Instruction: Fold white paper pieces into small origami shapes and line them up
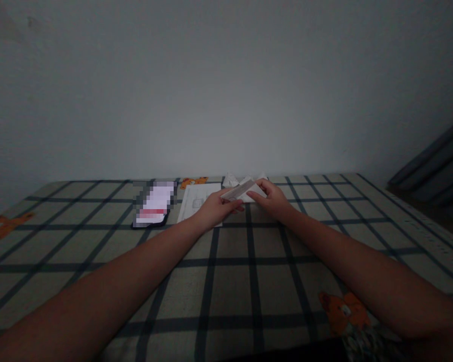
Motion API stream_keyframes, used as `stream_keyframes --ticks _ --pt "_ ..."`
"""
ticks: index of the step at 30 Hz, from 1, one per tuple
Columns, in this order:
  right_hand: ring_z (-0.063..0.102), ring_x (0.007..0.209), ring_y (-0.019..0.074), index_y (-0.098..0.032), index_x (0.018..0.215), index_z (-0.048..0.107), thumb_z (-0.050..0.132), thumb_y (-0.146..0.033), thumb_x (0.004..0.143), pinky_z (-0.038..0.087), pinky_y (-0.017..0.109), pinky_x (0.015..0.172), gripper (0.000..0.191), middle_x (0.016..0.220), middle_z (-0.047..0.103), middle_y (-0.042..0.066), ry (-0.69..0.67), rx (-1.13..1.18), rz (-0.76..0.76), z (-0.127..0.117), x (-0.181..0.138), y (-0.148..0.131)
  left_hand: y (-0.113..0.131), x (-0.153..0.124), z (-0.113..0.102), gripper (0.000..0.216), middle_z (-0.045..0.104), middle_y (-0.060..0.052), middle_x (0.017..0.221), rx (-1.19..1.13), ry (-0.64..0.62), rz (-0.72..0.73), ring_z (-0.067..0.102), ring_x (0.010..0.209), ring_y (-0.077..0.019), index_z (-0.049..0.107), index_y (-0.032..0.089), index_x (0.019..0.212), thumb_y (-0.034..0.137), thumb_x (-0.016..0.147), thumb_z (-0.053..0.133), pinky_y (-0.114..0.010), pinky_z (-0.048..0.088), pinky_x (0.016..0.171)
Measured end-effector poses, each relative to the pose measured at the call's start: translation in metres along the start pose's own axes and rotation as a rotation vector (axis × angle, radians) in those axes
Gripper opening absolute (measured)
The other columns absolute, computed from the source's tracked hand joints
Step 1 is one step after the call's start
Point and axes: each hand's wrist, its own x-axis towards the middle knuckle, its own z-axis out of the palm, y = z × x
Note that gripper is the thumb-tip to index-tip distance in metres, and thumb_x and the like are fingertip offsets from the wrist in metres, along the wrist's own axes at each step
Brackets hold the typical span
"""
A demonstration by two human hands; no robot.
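A folded piece of white paper (pixel 245 190) is held between both hands above the checked cloth. My left hand (pixel 217 207) grips its left end, thumb toward me. On the right side, my right hand (pixel 272 199) pinches the paper with its thumb on the near face. A flat white sheet with a line drawing (pixel 197 201) lies on the cloth just left of my left hand, partly covered by it. Behind the held paper stand some white paper pieces (pixel 231 179); their exact shape is partly hidden.
A phone with a lit, pixelated screen (pixel 154 203) lies left of the sheet. The surface is covered by a checked cloth (pixel 230 291) with orange bear prints. A pale wall (pixel 226 90) rises behind its far edge. Dark folded fabric (pixel 434 156) is at the right.
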Motion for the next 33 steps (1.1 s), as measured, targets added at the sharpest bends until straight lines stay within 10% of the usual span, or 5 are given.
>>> stream_keyframes --ticks 33 --pt "0.059 0.081 0.0181 -0.014 0.094 0.063 0.057 -0.041 0.080 0.045 0.030 0.073 0.031 0.091 0.066 0.007 -0.041 0.048 0.108 -0.0006 0.0003 0.0020 -0.0060 0.0070 0.0001 0.039 0.071 -0.014 0.091 -0.222 -0.009 -0.082 0.064 0.067 -0.0150 0.067 0.010 0.094 0.045 0.080 0.058 -0.027 0.048 0.065"
